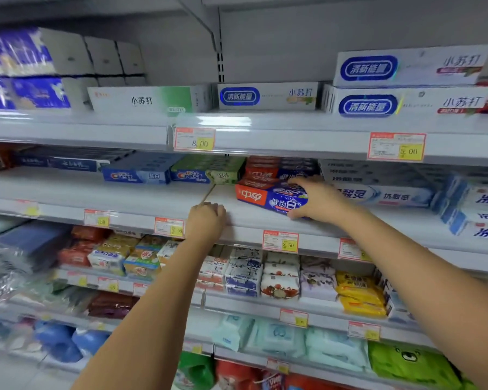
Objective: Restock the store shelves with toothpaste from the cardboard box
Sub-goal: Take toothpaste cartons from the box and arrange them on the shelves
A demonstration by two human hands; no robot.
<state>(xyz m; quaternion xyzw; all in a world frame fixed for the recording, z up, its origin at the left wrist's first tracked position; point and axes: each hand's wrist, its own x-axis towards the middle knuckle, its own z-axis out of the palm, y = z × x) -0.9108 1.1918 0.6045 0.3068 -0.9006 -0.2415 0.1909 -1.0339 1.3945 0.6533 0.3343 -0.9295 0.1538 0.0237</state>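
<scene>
The red-and-blue toothpaste box [268,199] lies flat near the front of the middle shelf [110,198], angled a little to the shelf edge. The right hand [320,202] holds it by its right end, fingers over the top and thumb at the lower corner. A second like box seems to lie on top of it, though blur makes that unsure. Behind it stands a stack of the same red boxes [261,167].

The left hand [206,220] is curled into a fist on the shelf's front lip, with nothing seen in it.

The shelving is white metal, in tiers, with price rails along the fronts. On the middle shelf, left of the held box, two Crest boxes [137,175] sit side by side, one blue and one green. Bare shelf runs in front of them to the lip. Just right of the right hand lie white-and-blue boxes [392,195].

On the upper shelf [293,128] are three white boxes with blue ovals [268,96], two of them stacked, and one white-and-green box [150,100]. Its rail carries two price tags [194,139].
</scene>
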